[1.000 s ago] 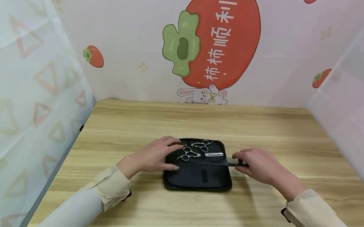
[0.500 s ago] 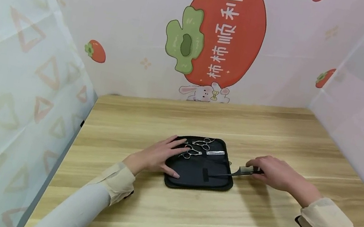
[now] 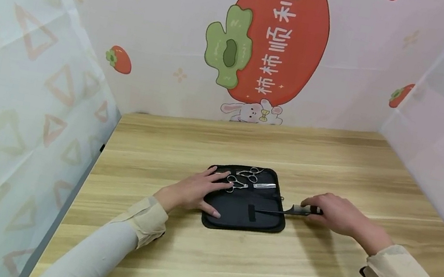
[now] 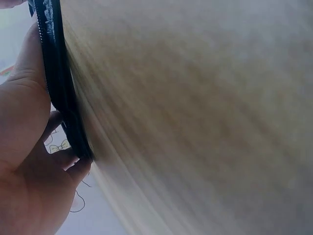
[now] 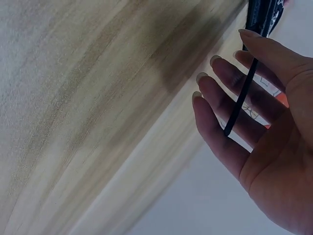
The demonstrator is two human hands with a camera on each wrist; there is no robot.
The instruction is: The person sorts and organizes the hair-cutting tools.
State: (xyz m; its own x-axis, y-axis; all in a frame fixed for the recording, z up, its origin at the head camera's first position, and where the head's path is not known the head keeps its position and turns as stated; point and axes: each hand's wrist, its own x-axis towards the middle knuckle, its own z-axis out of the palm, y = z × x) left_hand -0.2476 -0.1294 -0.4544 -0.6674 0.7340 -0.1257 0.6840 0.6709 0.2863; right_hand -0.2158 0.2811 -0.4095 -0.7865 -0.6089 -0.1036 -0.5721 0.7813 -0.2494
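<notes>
A flat black case (image 3: 235, 214) lies unfolded on the wooden table. My left hand (image 3: 196, 188) rests on its left side, fingers spread; in the left wrist view the fingers reach over the case edge (image 4: 56, 73). My right hand (image 3: 337, 214) is right of the case and pinches a black tail comb (image 3: 297, 210) between thumb and fingers. The comb's thin tail points left over the case; whether it touches cannot be told. In the right wrist view, a thin black part of the comb (image 5: 239, 105) crosses the fingers. Silver scissors (image 3: 236, 184) lie in the case beside my left fingertips.
A second pair of silver scissors (image 3: 252, 175) and a silver hair clip-like piece (image 3: 264, 186) lie in the upper part of the case. The wooden table (image 3: 227, 267) is bounded by a printed back wall (image 3: 333, 103) and side walls.
My right hand has moved right and slightly nearer, drawing the comb along so only its tail overlaps the case. My left hand stays on the case, its fingers shifted slightly.
</notes>
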